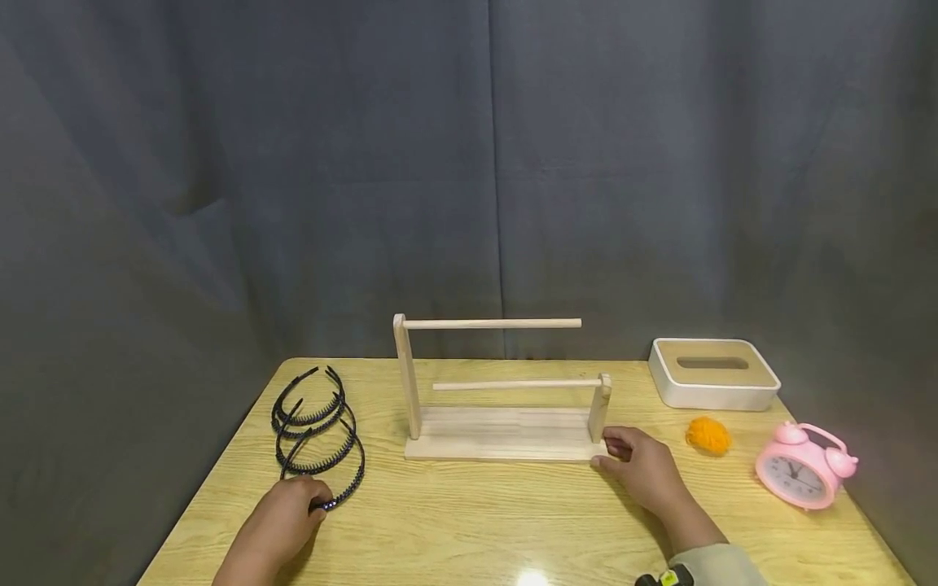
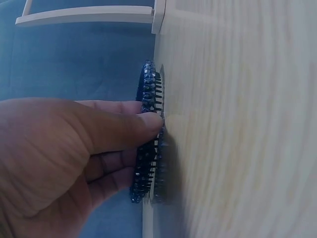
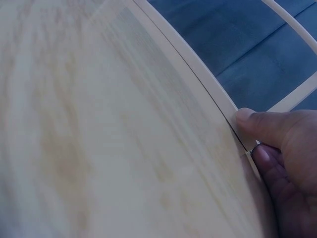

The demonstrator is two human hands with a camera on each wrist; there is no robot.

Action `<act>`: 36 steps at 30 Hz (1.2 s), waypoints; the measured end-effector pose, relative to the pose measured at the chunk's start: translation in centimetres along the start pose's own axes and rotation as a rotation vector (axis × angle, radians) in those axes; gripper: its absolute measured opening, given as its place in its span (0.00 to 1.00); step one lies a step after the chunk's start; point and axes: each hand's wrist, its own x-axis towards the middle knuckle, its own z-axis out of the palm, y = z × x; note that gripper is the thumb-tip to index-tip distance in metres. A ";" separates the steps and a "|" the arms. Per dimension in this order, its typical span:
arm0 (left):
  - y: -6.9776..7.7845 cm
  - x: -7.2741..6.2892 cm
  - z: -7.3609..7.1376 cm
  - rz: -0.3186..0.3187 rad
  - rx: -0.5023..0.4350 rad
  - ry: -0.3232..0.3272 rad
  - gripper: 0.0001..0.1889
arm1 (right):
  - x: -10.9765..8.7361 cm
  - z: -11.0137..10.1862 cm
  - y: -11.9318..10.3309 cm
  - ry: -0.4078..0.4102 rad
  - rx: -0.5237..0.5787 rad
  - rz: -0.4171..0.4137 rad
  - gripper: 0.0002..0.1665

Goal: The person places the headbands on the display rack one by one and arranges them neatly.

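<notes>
My left hand (image 1: 282,521) pinches a black toothed headband (image 1: 360,470) at its near curve, with the thumb on one side and fingers on the other. In the left wrist view the headband (image 2: 148,82) has shiny, faceted beading and stands close over the tabletop. Behind it, several similar black headbands (image 1: 308,470) lie overlapping in a row. A pale wooden rack (image 1: 506,445) with two rods at different heights stands at the table's middle. My right hand (image 1: 648,472) grips the right front corner of its base; in the right wrist view, the thumb (image 3: 245,114) presses the base's edge.
On the right of the wooden table (image 1: 454,521) lies an orange ball of yarn (image 1: 707,436). A pink alarm clock (image 1: 799,472) is at the right edge, and a white tissue box (image 1: 714,382) with a wooden top sits behind. A dark curtain (image 1: 366,179) hangs at the back.
</notes>
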 end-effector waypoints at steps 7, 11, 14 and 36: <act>0.2 -0.2 -0.3 0.020 0.014 0.047 0.09 | 0.0 -0.1 -0.2 0.000 -0.015 0.003 0.30; 0.5 -0.6 -1.0 0.026 -0.018 0.156 0.08 | 0.1 -0.1 -0.2 0.002 -0.033 0.000 0.29; 1.0 -1.0 -1.8 0.009 -0.069 0.235 0.09 | 0.1 -0.1 -0.2 0.004 -0.039 -0.003 0.28; 2.8 -1.2 -4.6 -0.106 -0.225 0.578 0.09 | -0.1 -0.1 -0.1 0.004 -0.040 -0.004 0.26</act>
